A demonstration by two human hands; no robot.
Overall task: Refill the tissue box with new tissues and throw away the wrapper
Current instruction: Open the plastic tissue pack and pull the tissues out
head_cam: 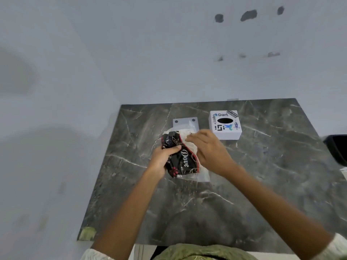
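Observation:
On the dark marble table (pixel 262 184) my left hand (pixel 163 158) grips a black and red tissue wrapper (pixel 183 160) printed "Dove". White tissues (pixel 190 136) show at the wrapper's far end, and my right hand (pixel 208 149) pinches them there. Clear plastic from the pack lies under the wrapper. The white tissue box cover (pixel 225 124), with stickers and a dark oval slot, stands upside-up to the right behind my right hand. A white flat base plate (pixel 185 121) lies just behind the pack.
A white wall runs along the table's far edge. A black object (pixel 338 147) sits at the right edge of the view. A green pad (pixel 87 233) marks the table's near left corner.

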